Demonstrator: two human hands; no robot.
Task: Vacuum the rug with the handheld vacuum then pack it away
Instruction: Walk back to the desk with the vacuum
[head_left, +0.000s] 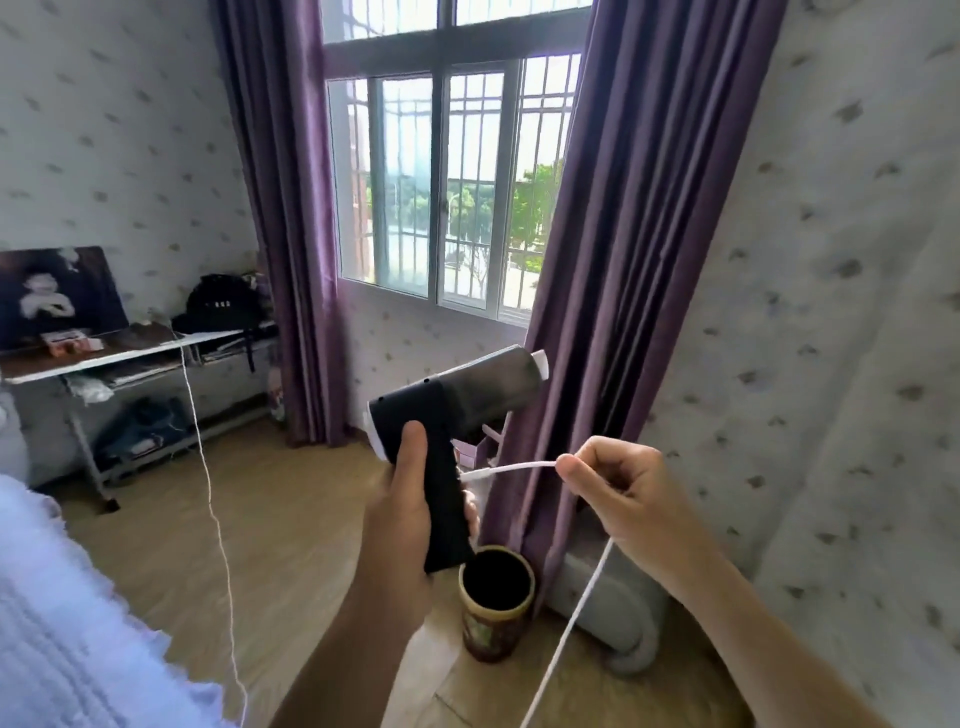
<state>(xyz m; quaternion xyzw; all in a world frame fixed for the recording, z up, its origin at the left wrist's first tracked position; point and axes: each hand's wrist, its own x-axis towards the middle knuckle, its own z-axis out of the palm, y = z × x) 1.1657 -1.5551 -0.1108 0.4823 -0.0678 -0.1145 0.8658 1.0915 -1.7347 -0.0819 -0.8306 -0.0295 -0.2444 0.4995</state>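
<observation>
I hold a black handheld vacuum (452, 400) upright in front of me, its barrel pointing right toward the purple curtain. My left hand (402, 512) is wrapped around the vacuum's handle. My right hand (618, 491) pinches a white charging cable (506, 469) near its plug, whose tip sits right at the side of the handle. The cable runs down from that hand to the bottom edge of the view. No rug is in view.
A dark cylindrical bin (496, 597) stands on the wooden floor below the vacuum. Purple curtains (623, 260) frame a barred window. A desk (119, 353) with a bag and a picture stands left, a white cord (208, 467) hanging from it. White bedding (67, 623) lies lower left.
</observation>
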